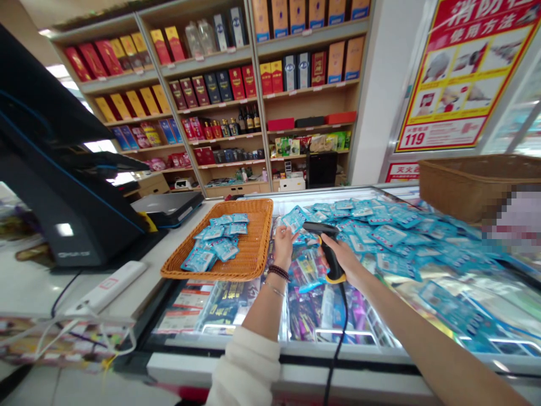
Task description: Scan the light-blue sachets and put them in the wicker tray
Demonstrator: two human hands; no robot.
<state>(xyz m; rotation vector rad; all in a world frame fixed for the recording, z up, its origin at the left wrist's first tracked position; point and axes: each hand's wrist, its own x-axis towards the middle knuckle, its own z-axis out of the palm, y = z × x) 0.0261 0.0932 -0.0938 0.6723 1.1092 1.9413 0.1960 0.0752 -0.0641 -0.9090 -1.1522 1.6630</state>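
Note:
My left hand (284, 238), with a beaded bracelet on its wrist, grips a blue packet (295, 217) and holds it up above the glass freezer top. Just to the right, my right hand (335, 256) is wrapped round the handle of a black and yellow barcode scanner (333, 266). The scanner's head points left at the packet, and its cable hangs down over the front edge. Left of my hands, an orange woven basket (258, 239) has several blue packets (224, 249) in it. Many similar packets (386, 234) lie heaped to the right.
A black checkout terminal (80, 197) and a white power strip (107, 287) stand on the left counter. A brown basket (469, 183) sits at the back right. Shelves of boxed goods (213, 87) line the far wall. Packaged goods (321, 313) show through the glass.

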